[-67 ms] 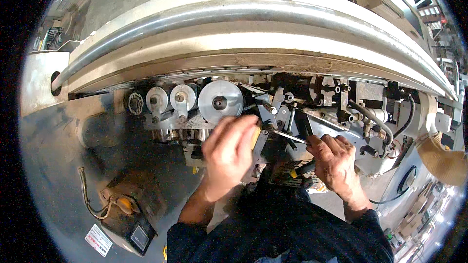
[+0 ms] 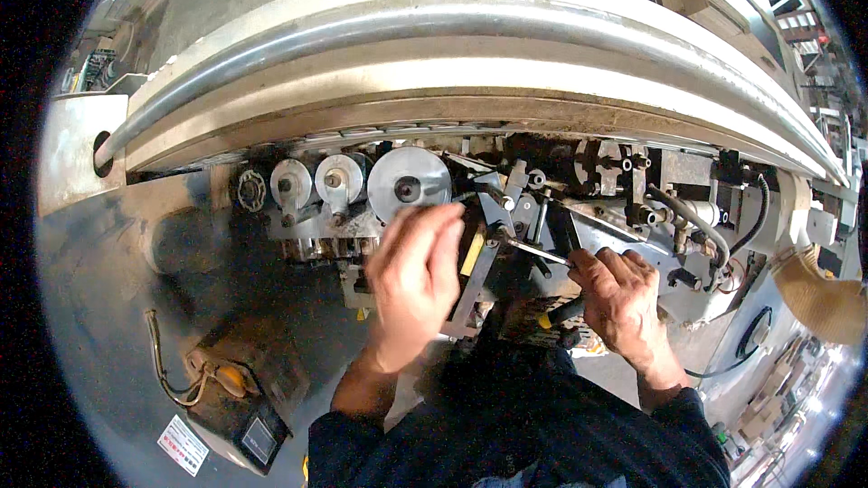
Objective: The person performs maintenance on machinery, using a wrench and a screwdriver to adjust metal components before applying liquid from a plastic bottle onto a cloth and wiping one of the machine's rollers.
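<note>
Right hand (image 2: 624,294) fingers are clamping a thin metal tool (image 2: 535,251), tip just right of the large silver roller (image 2: 409,183). Left hand (image 2: 418,276) is gripping a yellow-handled tool (image 2: 472,255) below that roller. Advisable: brace both, turn slowly.

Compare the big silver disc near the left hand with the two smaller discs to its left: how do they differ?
The large disc is clearly wider than the two small discs. It sits right above the left hand; the small discs lie clear of the hand, further left. The large disc's hub is a dark hole, whereas each small disc shows a bolt or stud at its centre. All three are round, bright metal, and sit in one row under the curved rail.
</note>
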A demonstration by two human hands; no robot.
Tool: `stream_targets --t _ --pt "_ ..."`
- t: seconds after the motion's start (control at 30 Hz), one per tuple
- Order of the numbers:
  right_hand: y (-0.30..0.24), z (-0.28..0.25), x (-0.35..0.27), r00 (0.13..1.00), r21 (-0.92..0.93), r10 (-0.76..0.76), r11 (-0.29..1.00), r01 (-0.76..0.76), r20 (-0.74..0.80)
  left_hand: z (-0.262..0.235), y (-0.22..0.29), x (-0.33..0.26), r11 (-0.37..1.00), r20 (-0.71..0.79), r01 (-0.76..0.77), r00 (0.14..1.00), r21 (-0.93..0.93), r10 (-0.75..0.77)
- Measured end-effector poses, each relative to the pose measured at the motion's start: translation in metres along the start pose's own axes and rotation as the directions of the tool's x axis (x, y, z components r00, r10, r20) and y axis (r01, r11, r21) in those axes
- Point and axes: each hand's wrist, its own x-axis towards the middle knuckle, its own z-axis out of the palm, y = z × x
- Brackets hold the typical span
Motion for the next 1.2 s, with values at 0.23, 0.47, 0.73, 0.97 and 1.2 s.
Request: stream_targets --t 0.23,0.47,0.73,0.97,1.2 --pt "-0.001 -0.001 0.002 1.0 0.024 0.006 1.0 -0.006 -0.004 -0.002 -0.021 0.02 0.987 0.118 -0.059 0.992 0.149 0.042" --pt "-0.001 -0.004 0.003 0.999 0.005 0.018 1.0 -0.019 0.032 -0.005 -0.027 0.044 0.999 0.68 0.039 0.733 -0.033 -0.006" --pt "0.0 -0.006 0.007 0.997 0.002 0.036 0.999 -0.036 0.072 -0.003 -0.034 0.068 0.979 0.735 0.148 0.678 -0.137 0.0" --pt "0.0 -0.004 0.005 0.997 -0.03 0.038 0.999 -0.035 0.071 -0.004 -0.034 0.065 0.978 0.698 0.155 0.716 -0.14 -0.013" --pt "-0.009 -0.001 -0.002 0.995 0.002 0.074 0.997 -0.074 0.062 -0.003 -0.034 0.065 0.987 0.704 0.13 0.709 -0.092 -0.028"
